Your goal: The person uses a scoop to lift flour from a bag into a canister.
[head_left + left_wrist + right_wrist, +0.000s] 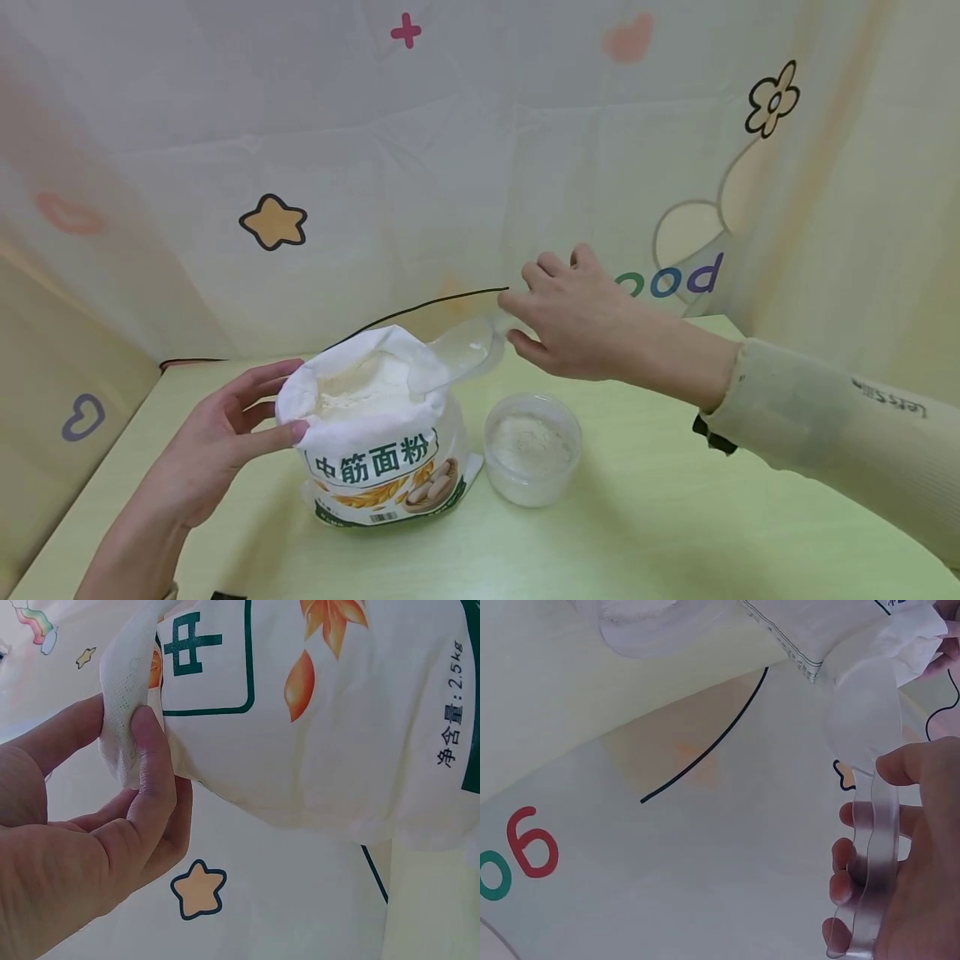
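A white flour bag (375, 467) with its top rolled down stands on the table, flour (367, 387) showing inside. My left hand (232, 417) pinches the bag's folded rim on its left side, thumb on the outside, as the left wrist view also shows with the rim (124, 697) between thumb and fingers. In my right hand (592, 321) is a clear plastic scoop (465, 350), tilted with its bowl over the bag's right rim. The right wrist view shows my fingers curled around the scoop's handle (877, 855). Right of the bag sits a clear round tub (532, 492) holding flour.
The pale yellow-green table (675, 500) extends under the bag and tub. Behind it hangs a printed curtain (450, 167) with stars, hearts and letters, and similar cloth closes in both sides. A small black object (227, 595) shows at the bottom edge.
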The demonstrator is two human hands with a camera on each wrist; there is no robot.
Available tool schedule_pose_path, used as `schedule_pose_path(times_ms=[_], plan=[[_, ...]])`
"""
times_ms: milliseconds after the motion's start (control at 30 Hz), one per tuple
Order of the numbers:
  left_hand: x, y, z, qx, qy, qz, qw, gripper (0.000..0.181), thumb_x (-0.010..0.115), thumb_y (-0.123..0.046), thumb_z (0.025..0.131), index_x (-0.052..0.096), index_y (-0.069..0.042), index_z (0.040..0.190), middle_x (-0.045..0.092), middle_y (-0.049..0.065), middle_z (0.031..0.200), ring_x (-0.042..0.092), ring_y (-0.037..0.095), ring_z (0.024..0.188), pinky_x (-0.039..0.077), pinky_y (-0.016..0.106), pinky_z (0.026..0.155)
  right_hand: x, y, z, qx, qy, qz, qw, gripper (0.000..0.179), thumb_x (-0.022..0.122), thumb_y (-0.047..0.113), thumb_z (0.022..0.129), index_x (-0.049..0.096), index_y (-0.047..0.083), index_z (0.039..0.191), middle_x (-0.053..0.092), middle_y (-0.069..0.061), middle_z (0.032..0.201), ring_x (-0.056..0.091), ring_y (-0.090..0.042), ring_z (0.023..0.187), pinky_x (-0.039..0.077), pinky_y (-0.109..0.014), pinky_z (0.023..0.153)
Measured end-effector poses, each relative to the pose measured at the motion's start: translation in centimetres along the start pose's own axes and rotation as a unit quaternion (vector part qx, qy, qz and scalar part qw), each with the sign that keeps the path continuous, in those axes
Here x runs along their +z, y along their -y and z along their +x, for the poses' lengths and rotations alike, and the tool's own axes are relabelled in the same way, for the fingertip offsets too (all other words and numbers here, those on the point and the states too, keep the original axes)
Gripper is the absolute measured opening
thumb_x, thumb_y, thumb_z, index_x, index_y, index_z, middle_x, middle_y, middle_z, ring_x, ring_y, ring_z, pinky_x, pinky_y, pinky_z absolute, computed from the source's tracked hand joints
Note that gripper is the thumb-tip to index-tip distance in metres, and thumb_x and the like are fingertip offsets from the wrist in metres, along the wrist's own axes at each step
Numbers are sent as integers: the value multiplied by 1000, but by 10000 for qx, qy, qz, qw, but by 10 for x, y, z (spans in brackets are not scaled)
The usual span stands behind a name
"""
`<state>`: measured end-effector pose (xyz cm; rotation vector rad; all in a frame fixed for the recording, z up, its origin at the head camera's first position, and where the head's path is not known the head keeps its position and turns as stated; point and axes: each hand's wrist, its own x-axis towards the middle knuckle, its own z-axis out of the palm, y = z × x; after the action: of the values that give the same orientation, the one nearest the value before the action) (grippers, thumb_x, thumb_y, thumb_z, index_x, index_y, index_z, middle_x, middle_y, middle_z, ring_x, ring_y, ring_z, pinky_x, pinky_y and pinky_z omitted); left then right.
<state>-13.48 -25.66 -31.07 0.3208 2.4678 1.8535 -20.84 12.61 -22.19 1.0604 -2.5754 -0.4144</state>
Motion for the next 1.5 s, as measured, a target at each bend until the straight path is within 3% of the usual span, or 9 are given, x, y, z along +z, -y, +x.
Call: schedule_pose_path(times_ms=[333, 900, 1100, 1500], plan=[[1, 0, -1, 101, 49, -28, 9999, 66, 76, -2, 92, 49, -11, 151, 52, 8, 140, 63, 22, 104, 54, 26, 86, -9, 6, 2, -120, -54, -233, 9996, 27, 64, 38, 99, 68, 15, 111, 59, -10, 91, 56, -31, 89, 45, -50, 76], [0, -1, -1, 69, 24, 148, 9999, 67, 78, -4, 92, 48, -12, 152, 52, 9, 140, 63, 23, 103, 55, 28, 86, -27, 24, 16, 135, 713, -528, 9960, 28, 62, 39, 100, 70, 15, 113, 62, -12, 95, 57, -32, 96, 46, -52, 84], [0, -2, 0, 75, 35, 82, 9999, 66, 78, -4, 92, 49, -11, 151, 52, 10, 139, 63, 25, 102, 55, 29, 86, -32, 31, 21, 118, 793, -689, 9944, 25, 60, 36, 100, 69, 15, 107, 60, -12, 89, 55, -32, 90, 45, -50, 80], [-1, -2, 0, 77, 38, 89, 9999, 66, 78, -4, 91, 49, -12, 150, 52, 10, 139, 63, 25, 102, 56, 30, 86, -37, 42, 35, 171, 1138, -959, 9887, 26, 58, 37, 100, 71, 18, 112, 59, -10, 87, 52, -29, 86, 43, -46, 79]])
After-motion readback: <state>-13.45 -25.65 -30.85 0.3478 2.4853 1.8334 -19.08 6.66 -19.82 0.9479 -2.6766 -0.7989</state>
